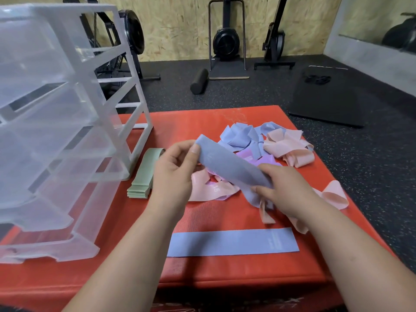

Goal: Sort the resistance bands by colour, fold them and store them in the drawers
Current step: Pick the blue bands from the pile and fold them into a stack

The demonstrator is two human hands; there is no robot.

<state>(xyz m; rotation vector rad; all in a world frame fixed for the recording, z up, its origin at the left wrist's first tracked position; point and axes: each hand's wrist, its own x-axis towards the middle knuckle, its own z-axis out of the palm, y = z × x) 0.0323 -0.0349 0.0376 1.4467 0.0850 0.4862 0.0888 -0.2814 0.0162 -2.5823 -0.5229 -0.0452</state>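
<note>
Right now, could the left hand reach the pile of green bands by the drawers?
Probably yes. The green bands lie on the red mat just beside the left hand, with nothing between them. But its grip is on the blue band, so it would likely need to let go first.

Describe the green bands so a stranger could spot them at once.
On the red mat, look right of the clear drawer unit. The green bands lie there, left of the left hand: the only green ones, and the only neatly folded stack.

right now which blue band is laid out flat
The blue band nearest the camera, stretched straight on the red mat; the held one is lifted, the others lie crumpled.
</note>
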